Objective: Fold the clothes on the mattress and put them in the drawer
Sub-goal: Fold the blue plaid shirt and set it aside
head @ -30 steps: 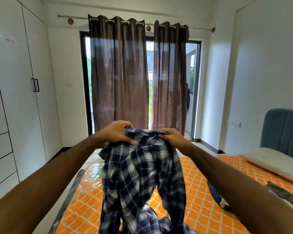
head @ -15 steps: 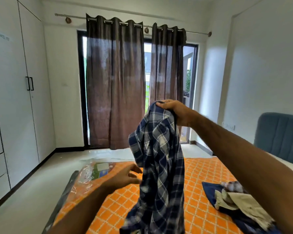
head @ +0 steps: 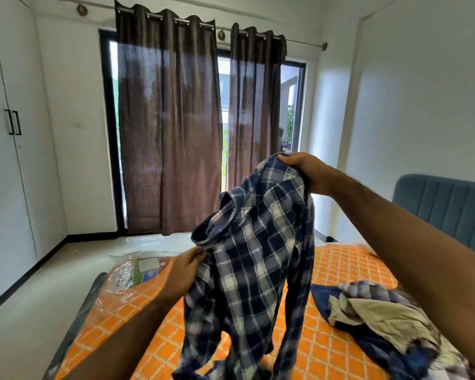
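A navy and white plaid shirt [head: 252,264] hangs in the air over the orange patterned mattress [head: 337,270], its tails trailing onto the cover. My right hand [head: 303,170] grips it high up at one shoulder. Lower and to the left, my left hand [head: 185,270] pinches the shirt's edge just under the collar. A heap of other clothes [head: 381,319], dark blue, beige and checked, lies on the mattress at the right, partly behind my right forearm.
White wardrobe doors with black handles [head: 13,122] line the left wall. Brown curtains [head: 170,127] cover a glass door ahead. A blue padded headboard [head: 444,201] stands at the right. The mattress's near-left corner keeps its plastic wrap [head: 126,272]. Pale floor lies between bed and wardrobe.
My left hand let go of the shirt's top, dropped, then took its edge below the collar. My right hand raised the shirt by one shoulder. The view shifted left and down.
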Motion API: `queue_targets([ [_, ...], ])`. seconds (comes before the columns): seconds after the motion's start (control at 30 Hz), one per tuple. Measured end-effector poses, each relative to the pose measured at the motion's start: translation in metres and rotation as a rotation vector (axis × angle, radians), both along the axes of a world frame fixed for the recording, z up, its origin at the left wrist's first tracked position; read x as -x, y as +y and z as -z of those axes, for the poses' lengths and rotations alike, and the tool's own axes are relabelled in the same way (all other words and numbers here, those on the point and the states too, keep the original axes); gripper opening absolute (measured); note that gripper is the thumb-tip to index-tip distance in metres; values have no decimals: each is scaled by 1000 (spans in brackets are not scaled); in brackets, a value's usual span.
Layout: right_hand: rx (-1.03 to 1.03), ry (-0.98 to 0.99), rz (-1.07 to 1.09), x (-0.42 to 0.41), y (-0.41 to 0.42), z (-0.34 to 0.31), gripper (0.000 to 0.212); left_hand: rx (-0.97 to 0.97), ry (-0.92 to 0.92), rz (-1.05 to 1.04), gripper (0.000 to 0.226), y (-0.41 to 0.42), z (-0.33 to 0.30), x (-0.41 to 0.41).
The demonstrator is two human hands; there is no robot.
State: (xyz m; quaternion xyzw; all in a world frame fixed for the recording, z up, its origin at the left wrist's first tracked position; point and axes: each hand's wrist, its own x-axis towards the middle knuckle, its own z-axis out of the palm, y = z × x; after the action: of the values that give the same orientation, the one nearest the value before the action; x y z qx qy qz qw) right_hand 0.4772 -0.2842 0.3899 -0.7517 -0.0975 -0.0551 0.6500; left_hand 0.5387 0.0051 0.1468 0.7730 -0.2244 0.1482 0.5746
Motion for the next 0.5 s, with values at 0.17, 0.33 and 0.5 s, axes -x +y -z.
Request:
queue_targets([
  [0.17, 73, -33, 140, -4, -19, 8, 19, -161, -276, -66, 25, 33, -35, -24],
  [0.33, 35, -99, 136, -2, -22, -2, 19, -235, -104, 132, 32, 59, -71, -27],
  [0.5, 28, -176, 118, -1, -20, -21, 19, -8, 26, 248, 45, 78, -132, -17],
])
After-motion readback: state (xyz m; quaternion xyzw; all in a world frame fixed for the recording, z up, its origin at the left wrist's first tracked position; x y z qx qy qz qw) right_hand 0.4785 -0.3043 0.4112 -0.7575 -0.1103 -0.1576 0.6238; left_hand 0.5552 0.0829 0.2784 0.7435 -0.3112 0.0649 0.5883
